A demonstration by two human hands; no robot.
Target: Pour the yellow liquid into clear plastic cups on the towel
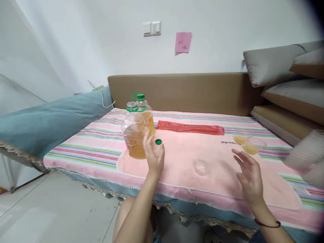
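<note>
Bottle (133, 133), clear, open-necked, holds amber liquid (135, 145) near left grip (154, 154), spread like the right grip (250, 177)

two jugs (135, 145) (151, 123), one loose cap (158, 142), three unstacked cups (201, 167) (240, 139) (251, 149), two hands (155, 154) (250, 177)

I logged: white plastic wall switches (156, 27); square pink paper note (183, 42), handwritten, beside them; long brown backrest (182, 92) below; stacked grey-and-brown fabric cushions (293, 96), far right; teal cloth-covered armrest (63, 121), far left.
</note>
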